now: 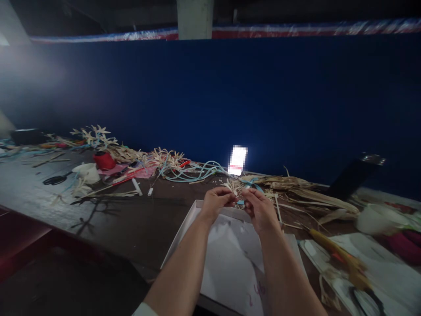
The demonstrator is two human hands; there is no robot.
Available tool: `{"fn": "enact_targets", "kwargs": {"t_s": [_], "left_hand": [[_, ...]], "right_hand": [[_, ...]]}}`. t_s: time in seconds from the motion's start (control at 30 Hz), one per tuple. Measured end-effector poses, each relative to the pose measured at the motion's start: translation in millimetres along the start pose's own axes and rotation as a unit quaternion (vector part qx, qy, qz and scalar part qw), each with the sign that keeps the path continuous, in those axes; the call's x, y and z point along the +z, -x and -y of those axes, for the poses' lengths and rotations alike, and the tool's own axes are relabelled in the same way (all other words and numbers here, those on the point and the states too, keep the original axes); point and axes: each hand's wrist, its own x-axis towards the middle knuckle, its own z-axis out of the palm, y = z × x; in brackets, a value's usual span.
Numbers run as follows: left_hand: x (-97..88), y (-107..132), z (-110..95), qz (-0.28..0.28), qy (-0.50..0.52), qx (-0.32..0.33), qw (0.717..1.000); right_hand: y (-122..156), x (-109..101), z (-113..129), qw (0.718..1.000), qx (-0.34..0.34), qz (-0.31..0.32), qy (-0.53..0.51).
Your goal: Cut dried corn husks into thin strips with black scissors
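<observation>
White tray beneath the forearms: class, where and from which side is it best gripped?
Probably by the tray's left wall, from the left, pinched across its edge: it stands up thin and straight with dark tabletop alongside, while the right forearm crosses the opposite side.

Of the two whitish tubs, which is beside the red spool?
The left-hand tub, well left of the left hand; the red spool sits beside it. The other tub is far right, near a magenta item.
</observation>
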Motion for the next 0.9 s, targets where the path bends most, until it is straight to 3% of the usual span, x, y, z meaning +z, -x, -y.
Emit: {"fn": "enact_targets", "kwargs": {"t_s": [0.23, 0.9], "left_hand": [[1.3, 0.3, 0.0, -0.012, -0.016, 0.019, 1.0], [1.1, 3.7, 0.4, 0.048, -0.07, 0.03, 0.996]], "right_hand": [[0.8, 1.3, 0.2, 1.0, 0.004, 0.003, -0.009], [-3.1, -0.9, -3.7, 1.0, 0.012, -0.014, -0.003]]}}
